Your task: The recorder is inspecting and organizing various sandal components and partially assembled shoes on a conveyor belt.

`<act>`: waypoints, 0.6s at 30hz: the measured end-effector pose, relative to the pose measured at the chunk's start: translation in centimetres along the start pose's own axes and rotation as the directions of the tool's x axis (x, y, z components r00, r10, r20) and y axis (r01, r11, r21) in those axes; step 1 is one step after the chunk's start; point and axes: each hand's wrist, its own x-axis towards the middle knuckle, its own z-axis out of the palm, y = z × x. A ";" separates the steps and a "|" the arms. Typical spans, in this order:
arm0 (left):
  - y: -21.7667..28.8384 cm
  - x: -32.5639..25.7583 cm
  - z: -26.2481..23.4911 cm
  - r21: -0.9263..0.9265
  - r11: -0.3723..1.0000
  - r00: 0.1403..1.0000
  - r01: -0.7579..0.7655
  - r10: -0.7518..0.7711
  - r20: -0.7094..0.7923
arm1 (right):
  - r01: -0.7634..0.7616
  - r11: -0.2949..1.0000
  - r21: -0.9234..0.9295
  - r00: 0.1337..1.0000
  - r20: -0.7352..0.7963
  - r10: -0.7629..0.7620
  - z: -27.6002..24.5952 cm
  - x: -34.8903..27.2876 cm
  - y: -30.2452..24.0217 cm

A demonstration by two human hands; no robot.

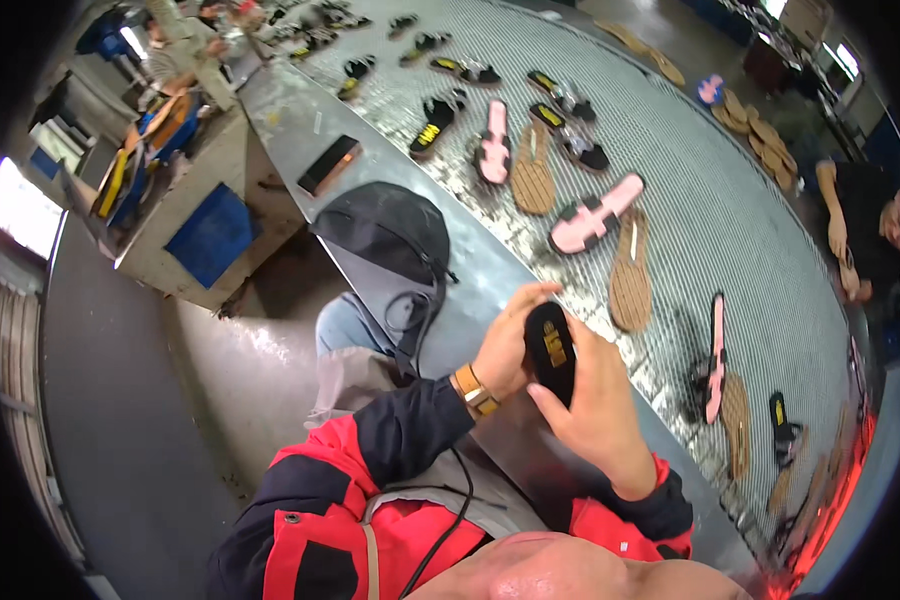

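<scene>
Between my two hands, over the metal ledge, is a black sandal footbed (548,350) with gold print at its heel. My left hand (507,345), with a tan watch strap at the wrist, grips its left side. Along the right edge my right hand (602,400) closes on it, the thumb near its lower end. The footbed's underside is hidden. Just beyond my fingers on the ribbed conveyor belt lie a brown outsole (630,280) and a pink sandal upper with its footbed (595,215).
Another brown outsole (533,175) and several black sandals (437,122) lie farther up the belt (690,220). A black cap-like bag (385,230) and a phone-like dark slab (328,165) rest on the metal ledge (490,260). Across the belt, a co-worker's arm (832,205) shows.
</scene>
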 end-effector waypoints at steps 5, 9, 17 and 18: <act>1.3 -0.7 -0.3 -0.117 0.993 0.999 -0.020 0.014 -0.051 | -0.146 0.960 -0.240 0.987 -0.100 0.125 3.2 0.2 -1.2; 1.9 1.0 -0.1 -0.236 0.970 0.999 0.050 -0.051 0.002 | -0.134 0.942 -0.307 0.989 -0.103 0.107 2.4 -0.5 -0.2; 1.9 1.1 -0.2 -0.260 0.963 0.996 0.074 -0.061 0.057 | -0.132 0.948 -0.289 0.987 -0.126 0.100 2.7 -0.3 -0.1; 1.8 1.1 -0.3 -0.256 0.964 0.997 0.069 -0.055 0.062 | -0.129 0.948 -0.291 0.987 -0.127 0.096 2.8 -0.3 -0.1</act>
